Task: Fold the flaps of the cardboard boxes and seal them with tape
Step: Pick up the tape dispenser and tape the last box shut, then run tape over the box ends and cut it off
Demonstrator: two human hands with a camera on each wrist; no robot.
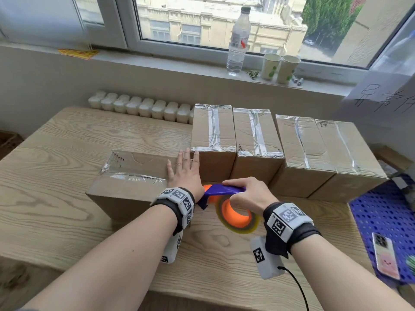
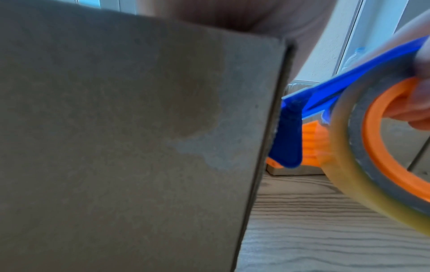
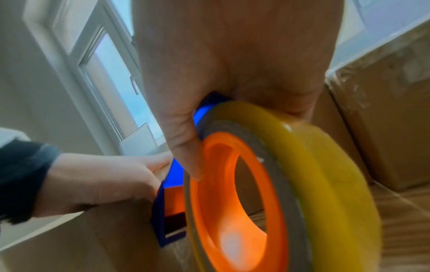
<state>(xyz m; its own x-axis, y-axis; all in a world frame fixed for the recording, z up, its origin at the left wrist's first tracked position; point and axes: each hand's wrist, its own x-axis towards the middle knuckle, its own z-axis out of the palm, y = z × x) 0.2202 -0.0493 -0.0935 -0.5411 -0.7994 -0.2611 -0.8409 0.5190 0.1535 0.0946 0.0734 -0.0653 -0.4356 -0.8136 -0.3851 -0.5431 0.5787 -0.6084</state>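
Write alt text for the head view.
A left hand presses flat on a low box while the right hand grips a tape dispenser at its end. Four taped boxes line the table behind.

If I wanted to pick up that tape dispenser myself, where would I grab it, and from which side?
Probably as the right hand does now: come from above, thumb along the blue handle bar on top of the tape dispenser, fingers through the orange ring. That open hole gives something to hook, and the blue cutter end then points away, at the box.
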